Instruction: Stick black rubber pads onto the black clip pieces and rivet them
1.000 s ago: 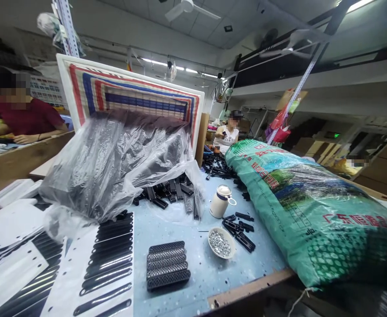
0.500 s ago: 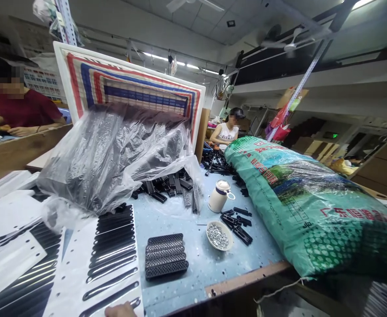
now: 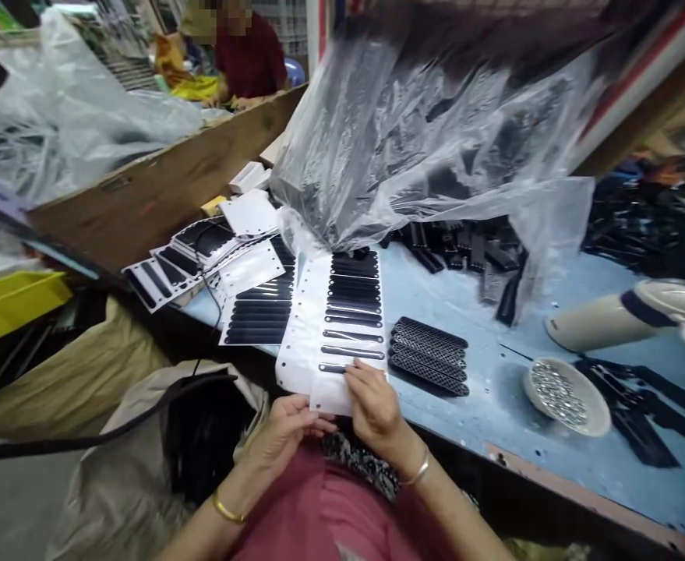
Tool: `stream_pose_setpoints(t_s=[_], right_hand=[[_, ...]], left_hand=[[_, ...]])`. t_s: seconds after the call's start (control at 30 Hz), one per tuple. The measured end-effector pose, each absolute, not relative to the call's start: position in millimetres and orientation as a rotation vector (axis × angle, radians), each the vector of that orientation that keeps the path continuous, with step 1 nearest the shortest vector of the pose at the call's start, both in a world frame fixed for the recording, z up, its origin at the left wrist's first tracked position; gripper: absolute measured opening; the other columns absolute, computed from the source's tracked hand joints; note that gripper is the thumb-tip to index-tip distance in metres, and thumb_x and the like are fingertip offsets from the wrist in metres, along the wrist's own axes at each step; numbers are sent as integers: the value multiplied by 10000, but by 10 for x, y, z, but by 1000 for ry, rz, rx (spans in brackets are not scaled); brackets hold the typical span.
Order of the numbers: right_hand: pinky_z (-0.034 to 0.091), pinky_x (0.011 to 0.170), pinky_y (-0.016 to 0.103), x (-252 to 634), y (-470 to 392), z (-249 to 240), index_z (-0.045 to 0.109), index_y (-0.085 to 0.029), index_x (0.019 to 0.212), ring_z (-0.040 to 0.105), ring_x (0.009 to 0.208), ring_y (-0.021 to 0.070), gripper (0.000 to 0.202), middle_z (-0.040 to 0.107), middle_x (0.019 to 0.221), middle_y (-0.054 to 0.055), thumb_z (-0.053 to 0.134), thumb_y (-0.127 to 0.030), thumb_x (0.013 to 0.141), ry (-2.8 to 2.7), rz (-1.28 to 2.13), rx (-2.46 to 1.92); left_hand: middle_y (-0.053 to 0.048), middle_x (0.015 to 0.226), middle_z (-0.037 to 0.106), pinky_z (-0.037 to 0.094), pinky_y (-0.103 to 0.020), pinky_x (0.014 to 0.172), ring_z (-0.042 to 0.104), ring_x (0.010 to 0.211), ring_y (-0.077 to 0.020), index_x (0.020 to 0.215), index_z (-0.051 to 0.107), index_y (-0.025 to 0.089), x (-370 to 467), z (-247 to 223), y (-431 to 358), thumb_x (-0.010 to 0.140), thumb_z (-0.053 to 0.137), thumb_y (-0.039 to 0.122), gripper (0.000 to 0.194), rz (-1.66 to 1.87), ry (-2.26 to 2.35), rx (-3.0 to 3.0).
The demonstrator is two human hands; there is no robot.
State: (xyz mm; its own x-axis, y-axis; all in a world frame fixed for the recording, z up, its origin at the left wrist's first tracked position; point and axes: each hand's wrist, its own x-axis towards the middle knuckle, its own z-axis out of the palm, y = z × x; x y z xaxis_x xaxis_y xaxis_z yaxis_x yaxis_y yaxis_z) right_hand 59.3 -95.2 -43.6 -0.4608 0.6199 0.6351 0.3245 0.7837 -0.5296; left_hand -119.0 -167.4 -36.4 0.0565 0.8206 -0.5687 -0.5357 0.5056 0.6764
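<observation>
"What is the largest thing there?"

"It is the blue table. At its far side lies a clear plastic bag, with black pieces coming out below its near edge. A wooden board stands at the left, and a person in dark red is beyond it."

"And what is smaller?"

"The white sheet lies at the near edge of the table, with black strips in a row across it. At the far right is a pale bottle. Between bottle and sheet, a stack of dark mesh bars sits just to the right of the sheet."

"Is there a bowl?"

"Yes, the bowl is nearer than the bottle, and it holds small silver bits. Flat black parts lie just to its right."

"How are the hands?"

"The left hand pinches the near edge of the sheet, its thumb over it. The right hand is bent over the sheet, fingers close together, the tips at the right end of the nearest strip. I cannot tell if they pinch it."
</observation>
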Motion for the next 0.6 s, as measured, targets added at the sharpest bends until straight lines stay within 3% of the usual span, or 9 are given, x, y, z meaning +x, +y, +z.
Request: stream_pose_setpoints(t_s=[0.23, 0.4, 0.6], right_hand=[[589, 798, 420, 828, -979, -257, 604, -177, 1214, 677, 968, 248, 435, 699, 1007, 132, 505, 20, 839, -2006, 296, -771], [586, 817, 441, 825, -941, -335, 606, -167, 1196, 660, 1023, 262, 423, 701, 984, 130, 510, 27, 833, -2029, 288, -739], [530, 887, 507, 636, -884, -294, 606, -156, 1143, 600, 1107, 282, 328, 678, 1077, 150, 493, -34, 860, -2178, 307, -766]], left_hand=[[-159, 839, 738, 476, -241, 622, 714, 696, -220, 869, 698, 62, -1141, -380, -1825, 645, 801, 301, 343, 1011, 1132, 285], [-117, 733, 720, 480, -247, 613, 717, 699, -236, 835, 684, 63, -1076, -313, -1734, 685, 784, 398, 380, 1114, 1082, 292], [-103, 604, 697, 410, -198, 441, 667, 510, -185, 691, 690, 76, -1082, -104, -1641, 695, 751, 496, 425, 1074, 1258, 504]])
